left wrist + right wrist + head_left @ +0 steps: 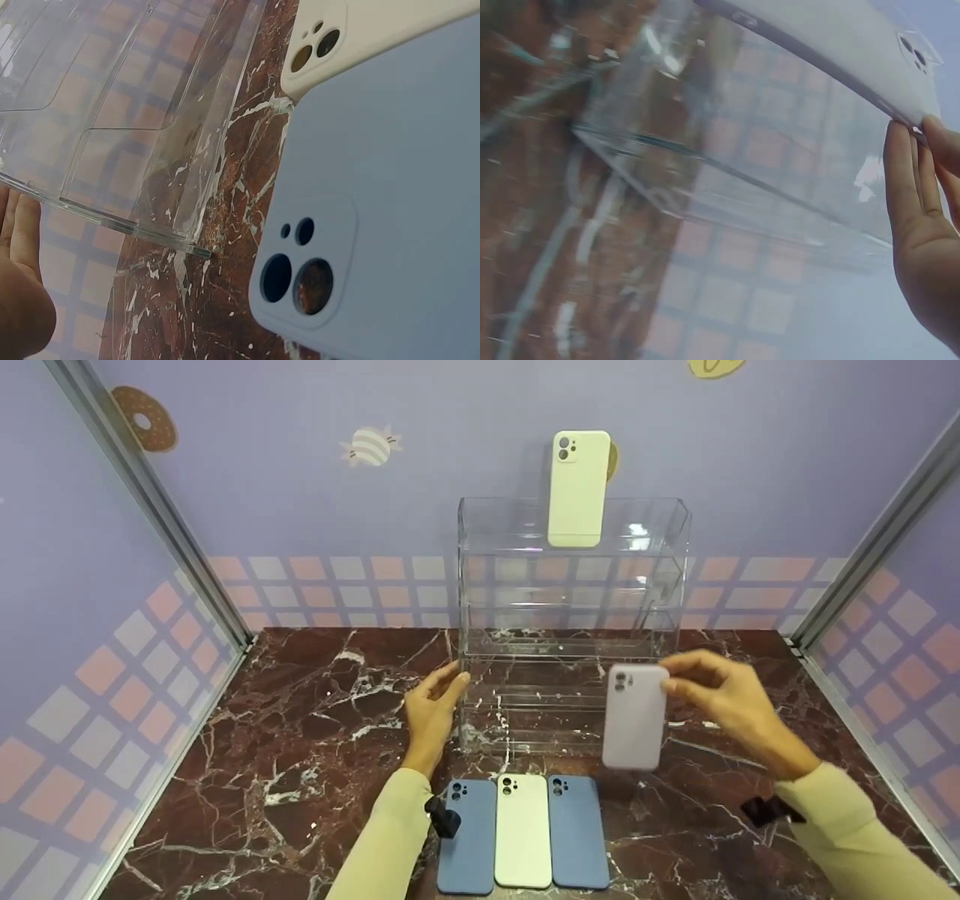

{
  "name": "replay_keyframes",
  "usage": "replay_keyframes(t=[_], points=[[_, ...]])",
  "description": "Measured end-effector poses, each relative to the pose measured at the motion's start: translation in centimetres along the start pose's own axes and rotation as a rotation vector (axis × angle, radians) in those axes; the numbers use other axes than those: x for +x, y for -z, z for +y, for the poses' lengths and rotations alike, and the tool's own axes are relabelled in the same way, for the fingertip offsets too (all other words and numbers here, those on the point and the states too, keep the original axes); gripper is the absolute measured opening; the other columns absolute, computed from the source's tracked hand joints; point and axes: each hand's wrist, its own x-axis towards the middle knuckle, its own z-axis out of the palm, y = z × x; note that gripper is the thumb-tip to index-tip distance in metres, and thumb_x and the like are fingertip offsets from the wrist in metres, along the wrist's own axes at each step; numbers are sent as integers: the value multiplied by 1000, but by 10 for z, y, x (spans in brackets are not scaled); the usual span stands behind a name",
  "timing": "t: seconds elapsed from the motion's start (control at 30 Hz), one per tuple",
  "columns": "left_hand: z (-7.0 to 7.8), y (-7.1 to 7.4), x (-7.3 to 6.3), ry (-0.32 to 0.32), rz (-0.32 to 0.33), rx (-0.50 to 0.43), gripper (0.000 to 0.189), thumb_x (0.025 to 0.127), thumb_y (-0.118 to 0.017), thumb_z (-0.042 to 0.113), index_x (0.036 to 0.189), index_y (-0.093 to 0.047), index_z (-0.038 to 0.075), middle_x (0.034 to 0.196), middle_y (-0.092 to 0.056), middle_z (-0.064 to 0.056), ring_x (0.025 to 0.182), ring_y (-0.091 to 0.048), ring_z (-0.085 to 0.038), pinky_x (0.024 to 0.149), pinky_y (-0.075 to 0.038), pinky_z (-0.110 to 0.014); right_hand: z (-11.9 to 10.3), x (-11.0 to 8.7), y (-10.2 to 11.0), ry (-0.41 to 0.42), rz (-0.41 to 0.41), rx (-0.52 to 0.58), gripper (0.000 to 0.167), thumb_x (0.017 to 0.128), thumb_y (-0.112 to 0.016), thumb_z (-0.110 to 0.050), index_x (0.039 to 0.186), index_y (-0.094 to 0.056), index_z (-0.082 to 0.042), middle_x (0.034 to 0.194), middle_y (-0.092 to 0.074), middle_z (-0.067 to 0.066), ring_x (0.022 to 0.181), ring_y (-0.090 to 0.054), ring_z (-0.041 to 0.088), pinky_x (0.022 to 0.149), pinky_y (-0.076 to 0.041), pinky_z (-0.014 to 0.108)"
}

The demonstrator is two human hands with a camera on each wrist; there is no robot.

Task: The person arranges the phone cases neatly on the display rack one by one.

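Note:
My right hand (724, 694) pinches a pale lilac phone case (634, 720) by its upper right edge. The case hangs upright in front of the right part of a clear acrylic tiered stand (574, 652), its camera cutouts at the top. In the right wrist view, thumb and fingers (904, 165) meet at the case's edge near the camera end. My left hand (435, 709) is at the stand's left side, fingertips right at its edge; in the left wrist view its fingers (26, 232) lie fairly straight against that side.
A cream phone case (577, 491) stands in the stand's top tier. In front of the stand, a blue case (472, 847), a cream case (523, 832) and another blue case (579, 832) lie in a row on the dark red marbled table (300, 780). Patterned panels (300, 510) enclose the back and sides.

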Motion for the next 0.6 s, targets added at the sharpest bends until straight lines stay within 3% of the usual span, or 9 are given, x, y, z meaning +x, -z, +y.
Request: replay_keyframes(t=[0.4,0.6], points=[[2,1,-1,-1,-16,-2,31,95,-78,2,125,-74,-8,114,-76,-22,98,-75,-17,90,-61,-30,-47,55,12,84,93,-6,35,98,-78,-10,129,-69,3,116,-76,6,100,-72,15,90,-60,24],[2,1,-1,3,-10,24,31,96,-79,5,125,-75,-5,113,-77,-19,98,-75,-17,90,-61,-28,-67,80,11,130,122,92,30,96,-78,-2,124,-71,2,114,-76,9,100,-73,18,90,-60,26]])
